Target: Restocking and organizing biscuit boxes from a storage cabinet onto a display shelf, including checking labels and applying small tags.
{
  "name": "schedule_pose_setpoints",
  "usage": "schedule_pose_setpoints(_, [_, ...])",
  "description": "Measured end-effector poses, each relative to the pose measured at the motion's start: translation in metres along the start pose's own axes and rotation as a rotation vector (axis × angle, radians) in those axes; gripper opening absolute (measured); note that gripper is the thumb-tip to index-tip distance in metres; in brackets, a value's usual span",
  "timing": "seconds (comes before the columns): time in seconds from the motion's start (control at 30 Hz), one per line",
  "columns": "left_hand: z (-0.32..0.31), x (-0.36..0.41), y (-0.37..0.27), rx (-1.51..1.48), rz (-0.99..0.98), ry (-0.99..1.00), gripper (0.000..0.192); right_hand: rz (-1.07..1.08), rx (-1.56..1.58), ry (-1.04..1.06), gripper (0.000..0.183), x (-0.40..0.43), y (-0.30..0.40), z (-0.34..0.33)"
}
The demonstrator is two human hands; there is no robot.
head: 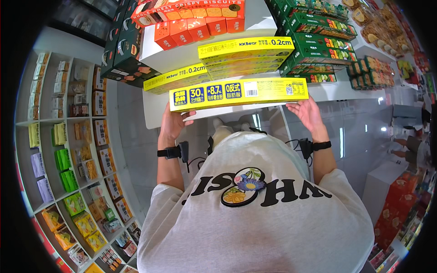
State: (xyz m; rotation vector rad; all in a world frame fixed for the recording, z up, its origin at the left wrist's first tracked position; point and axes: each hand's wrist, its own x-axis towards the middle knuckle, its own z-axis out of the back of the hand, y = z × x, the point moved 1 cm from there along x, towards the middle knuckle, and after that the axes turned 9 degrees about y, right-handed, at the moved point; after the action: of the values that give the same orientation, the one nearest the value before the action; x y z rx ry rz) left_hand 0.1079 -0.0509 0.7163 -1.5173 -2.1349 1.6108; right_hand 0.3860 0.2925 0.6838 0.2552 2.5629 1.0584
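A long yellow KKBear biscuit box (239, 94) spans the space between my hands, its printed side facing up toward me. My left hand (174, 119) holds its left end, with the fingers underneath. At the right end, my right hand (305, 112) supports the lower edge and corner. Just beyond it, a stack of matching yellow boxes (245, 51) sits on the white display stand (160, 116), and another yellow box (175, 78) lies to the left of that stack. Each wrist wears a black strap with a small device.
Red biscuit boxes (199, 32) stand on a raised white tier behind. Dark green cartons (126, 47) are at the left, green snack boxes (322, 44) at the right. White shelving (66, 119) with packaged snacks lines the left wall. Another person's legs (406, 146) show far right.
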Motion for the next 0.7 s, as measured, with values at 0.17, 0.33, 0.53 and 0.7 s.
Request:
schedule_pose_setpoints(0.17, [-0.001,0.008,0.001,-0.047,-0.028,0.029,0.052,0.042,-0.013,-0.008,0.048,0.002,0.009,0.0])
schedule_pose_setpoints(0.33, [0.009,0.009,0.005,-0.1,-0.04,0.076,0.05,0.031,-0.026,0.076,0.045,0.007,0.007,0.012])
schedule_pose_setpoints(0.53, [0.018,-0.003,0.004,-0.069,0.055,0.042,0.051,-0.001,-0.206,0.008,0.047,0.017,0.003,0.001])
schedule_pose_setpoints(0.7, [0.042,-0.009,0.012,-0.119,0.084,-0.078,0.047,-0.037,-0.249,-0.015,0.048,0.04,-0.015,-0.002])
